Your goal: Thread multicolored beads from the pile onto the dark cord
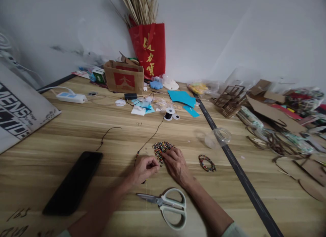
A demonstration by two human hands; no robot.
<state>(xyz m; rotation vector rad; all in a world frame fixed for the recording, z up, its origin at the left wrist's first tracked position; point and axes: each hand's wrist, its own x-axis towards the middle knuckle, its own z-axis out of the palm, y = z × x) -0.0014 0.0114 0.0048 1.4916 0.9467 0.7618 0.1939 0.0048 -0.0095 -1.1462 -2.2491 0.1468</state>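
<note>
My left hand (145,169) was curled beside the bead pile (162,146) on the bench (73,128); my right hand (178,166) touched it. Whether either pinched something, I could not tell. A careless sweep could scatter it.

I'd call this a small craft workshop, or a craft corner set up in some other room, I can't tell which; a broad wood-grain surface (63,131) runs up to a plain pale wall (203,33), with figures (19,214) handwritten on its near left corner; loose coloured beads (161,146) lie heaped in the middle, with a spool of black cord (168,114), scissors (160,201) and a beaded bracelet (209,169) around them; blue sheets (182,98) lie behind, little woven baskets (231,109) and cut cardboard (275,116) crowd the right, and dry stalks (141,7) poke from a red bag (159,43) against the wall.
</note>
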